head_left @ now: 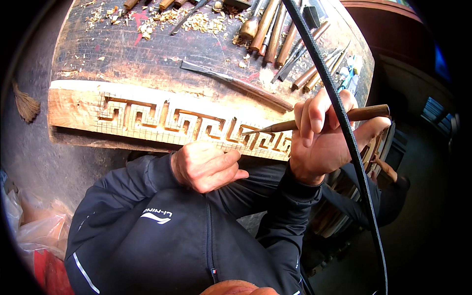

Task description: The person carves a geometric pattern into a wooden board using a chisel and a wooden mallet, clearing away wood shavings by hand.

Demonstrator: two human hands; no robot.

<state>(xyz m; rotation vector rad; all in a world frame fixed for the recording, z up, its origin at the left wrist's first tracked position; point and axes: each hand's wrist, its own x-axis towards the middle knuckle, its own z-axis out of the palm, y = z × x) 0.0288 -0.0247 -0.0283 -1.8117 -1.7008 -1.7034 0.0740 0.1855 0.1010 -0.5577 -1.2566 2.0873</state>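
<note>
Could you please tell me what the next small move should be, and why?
I would probably bring the left hand up to guide the carving tool near its tip: the right hand alone holds it, tip at the pattern in the carved board, while the left is curled by the near edge.

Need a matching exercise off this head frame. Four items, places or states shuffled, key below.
Column 1
1. left hand
2. right hand
3. loose chisel
4. straw brush

Column 2
A. lying on the bench, on the far side of the carved board
B. holding a slim wooden-handled tool
C. off past the board's left end, near the picture's left edge
D. fingers curled, by the board's near edge

Pairs: 1-D, 2-B, 3-A, 4-C
</note>
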